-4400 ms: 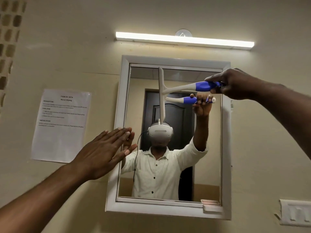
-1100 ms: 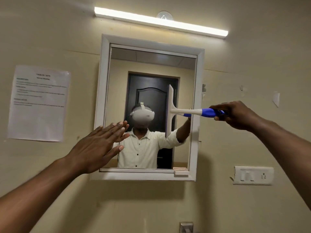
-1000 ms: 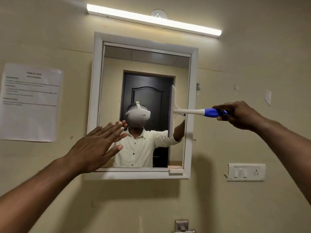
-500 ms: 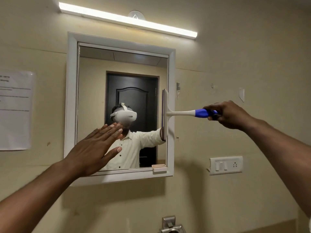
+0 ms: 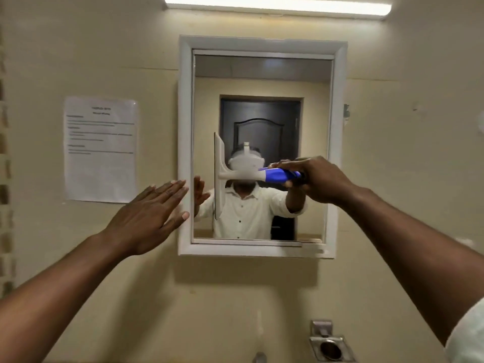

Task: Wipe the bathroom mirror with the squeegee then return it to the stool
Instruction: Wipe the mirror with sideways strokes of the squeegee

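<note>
The bathroom mirror hangs on the cream wall in a white frame. My right hand grips the blue handle of the white squeegee, whose blade stands vertical against the glass in the left part of the mirror. My left hand is flat with fingers spread, its fingertips over the frame's left edge. The stool is out of sight.
A printed sheet is taped to the wall left of the mirror. A tube light runs above it. Below right, a metal wall fitting sticks out. A person with a headset shows reflected in the glass.
The squeegee blade has gone from the mirror's right edge across to its left part. My right hand followed to the left. The view swung so the mirror sits centred.
</note>
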Demonstrator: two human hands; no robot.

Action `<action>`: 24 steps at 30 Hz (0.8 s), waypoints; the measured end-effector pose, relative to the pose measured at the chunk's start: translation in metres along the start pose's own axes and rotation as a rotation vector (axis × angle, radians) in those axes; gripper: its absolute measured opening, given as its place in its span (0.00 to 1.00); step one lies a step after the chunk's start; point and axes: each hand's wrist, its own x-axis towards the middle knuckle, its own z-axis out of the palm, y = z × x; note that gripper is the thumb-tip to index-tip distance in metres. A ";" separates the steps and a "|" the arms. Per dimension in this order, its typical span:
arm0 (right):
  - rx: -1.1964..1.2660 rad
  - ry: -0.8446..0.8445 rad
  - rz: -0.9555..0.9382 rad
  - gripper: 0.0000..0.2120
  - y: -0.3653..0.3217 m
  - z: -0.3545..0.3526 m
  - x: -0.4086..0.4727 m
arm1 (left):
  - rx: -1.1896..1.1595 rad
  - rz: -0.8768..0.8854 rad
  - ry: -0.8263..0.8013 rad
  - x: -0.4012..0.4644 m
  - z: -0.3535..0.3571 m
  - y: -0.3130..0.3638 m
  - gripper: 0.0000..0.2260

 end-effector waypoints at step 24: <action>0.052 -0.033 -0.022 0.25 -0.016 0.077 0.002 | 0.047 -0.085 -0.049 -0.041 -0.006 -0.036 0.31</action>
